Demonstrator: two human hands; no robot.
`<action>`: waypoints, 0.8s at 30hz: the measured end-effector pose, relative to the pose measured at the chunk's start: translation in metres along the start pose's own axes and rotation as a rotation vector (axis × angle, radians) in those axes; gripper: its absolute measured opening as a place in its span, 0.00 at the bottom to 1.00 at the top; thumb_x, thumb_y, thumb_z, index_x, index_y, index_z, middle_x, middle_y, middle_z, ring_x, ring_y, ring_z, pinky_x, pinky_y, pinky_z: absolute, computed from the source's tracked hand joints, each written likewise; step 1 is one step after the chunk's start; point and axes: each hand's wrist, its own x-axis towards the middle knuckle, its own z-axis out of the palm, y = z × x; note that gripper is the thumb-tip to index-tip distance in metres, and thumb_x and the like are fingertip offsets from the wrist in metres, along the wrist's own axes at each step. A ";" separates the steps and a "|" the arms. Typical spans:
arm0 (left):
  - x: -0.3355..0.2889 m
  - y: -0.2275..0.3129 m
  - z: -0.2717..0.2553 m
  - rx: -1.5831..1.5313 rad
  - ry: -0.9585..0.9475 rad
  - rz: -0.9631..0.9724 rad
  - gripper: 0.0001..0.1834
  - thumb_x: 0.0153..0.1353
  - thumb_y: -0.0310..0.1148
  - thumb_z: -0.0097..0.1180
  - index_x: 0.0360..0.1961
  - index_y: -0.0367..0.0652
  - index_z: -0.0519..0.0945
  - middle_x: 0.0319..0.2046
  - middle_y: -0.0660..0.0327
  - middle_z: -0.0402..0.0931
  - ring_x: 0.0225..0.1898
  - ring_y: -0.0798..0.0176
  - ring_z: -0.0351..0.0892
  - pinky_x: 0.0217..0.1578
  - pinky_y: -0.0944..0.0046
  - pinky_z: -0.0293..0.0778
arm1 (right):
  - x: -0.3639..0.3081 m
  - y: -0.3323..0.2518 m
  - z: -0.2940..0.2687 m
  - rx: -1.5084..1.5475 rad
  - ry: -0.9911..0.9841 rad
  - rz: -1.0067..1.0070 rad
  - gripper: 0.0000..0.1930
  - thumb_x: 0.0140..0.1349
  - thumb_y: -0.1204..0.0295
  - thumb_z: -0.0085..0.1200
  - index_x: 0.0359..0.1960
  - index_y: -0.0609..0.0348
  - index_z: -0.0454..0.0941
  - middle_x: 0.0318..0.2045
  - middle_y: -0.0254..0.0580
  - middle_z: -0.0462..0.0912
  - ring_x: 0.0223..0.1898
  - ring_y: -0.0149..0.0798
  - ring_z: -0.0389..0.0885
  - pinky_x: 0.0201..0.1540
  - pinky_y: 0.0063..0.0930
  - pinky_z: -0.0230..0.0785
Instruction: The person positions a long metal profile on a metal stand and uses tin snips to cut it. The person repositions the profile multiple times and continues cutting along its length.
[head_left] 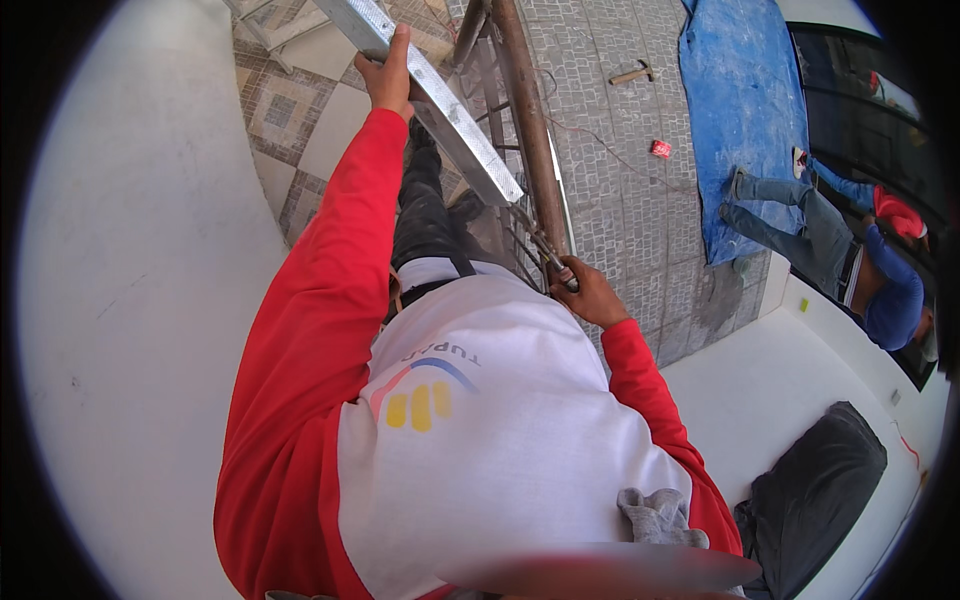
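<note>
My left hand (388,75) is closed round a long galvanized metal channel (455,125), its thumb lying along one side. The channel slants from the top of the view down to an end in front of my waist. My right hand (592,294) grips a slim metal hand tool (548,252) by its dark handle; its exact kind is too small to make out. The tool's far tip points at the channel's near end and seems to meet it. A rusty brown scaffold pipe (528,110) runs just right of the channel and passes close to the tool.
A hammer (631,73) and a small red box (661,149) lie on the grey paving (620,200) below. Farther right are a blue tarp (735,110) and two people (830,240) by a dark window. White walls (130,300) stand on both sides. A dark cloth (820,500) hangs lower right.
</note>
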 end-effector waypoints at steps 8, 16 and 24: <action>0.012 0.000 0.004 -0.047 -0.059 -0.060 0.63 0.54 0.62 0.65 0.75 0.41 0.39 0.69 0.44 0.52 0.70 0.44 0.55 0.66 0.41 0.58 | 0.010 -0.002 -0.009 0.014 -0.016 0.011 0.32 0.58 0.65 0.65 0.61 0.67 0.70 0.46 0.65 0.81 0.50 0.59 0.82 0.52 0.43 0.74; 0.015 -0.003 -0.001 -0.238 -0.167 -0.079 0.37 0.60 0.61 0.59 0.54 0.43 0.60 0.40 0.55 0.69 0.40 0.56 0.75 0.39 0.47 0.82 | 0.003 0.008 0.002 0.242 -0.078 0.063 0.37 0.62 0.61 0.62 0.68 0.67 0.62 0.50 0.57 0.82 0.54 0.47 0.80 0.60 0.38 0.69; 0.015 -0.008 -0.009 -0.305 -0.209 -0.102 0.36 0.60 0.66 0.56 0.50 0.43 0.64 0.41 0.55 0.71 0.40 0.56 0.75 0.42 0.47 0.82 | 0.002 0.013 0.003 0.274 -0.083 0.059 0.36 0.63 0.63 0.62 0.68 0.68 0.62 0.48 0.51 0.83 0.53 0.43 0.80 0.61 0.37 0.67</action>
